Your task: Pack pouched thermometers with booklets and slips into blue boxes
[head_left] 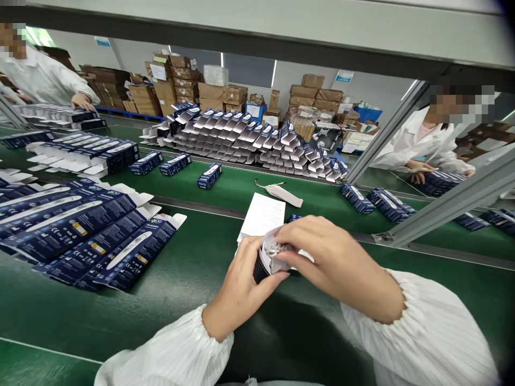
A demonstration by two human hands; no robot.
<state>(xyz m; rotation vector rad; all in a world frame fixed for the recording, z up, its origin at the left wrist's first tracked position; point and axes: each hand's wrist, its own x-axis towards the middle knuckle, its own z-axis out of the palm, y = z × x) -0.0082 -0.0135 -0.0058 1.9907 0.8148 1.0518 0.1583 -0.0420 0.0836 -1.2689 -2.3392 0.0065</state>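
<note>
Box [262, 271], dark blue outside, is held over the green desk [193, 268] by the left hand [239, 281], fingers clamped around its sides, open end up. A pale grey pouch [277, 250] is pinched at that opening by the right hand [332, 260], fingers closed on the bunched cloth; how deep it is set cannot be told. White printed leaflets [263, 215] are stacked just beyond the hands. A drawstring pouch [285, 195] is laid past them, near the stack. At left, open-ended boxes [134, 254] are spread in an overlapping row, printed faces up. Farther back, a heap of open boxes [237, 140] is piled, with a single box [210, 176] set in front. Co-workers in white are seen at far left [48, 80] and right [418, 139]; brown cartons [185, 75] are stacked behind.
</note>
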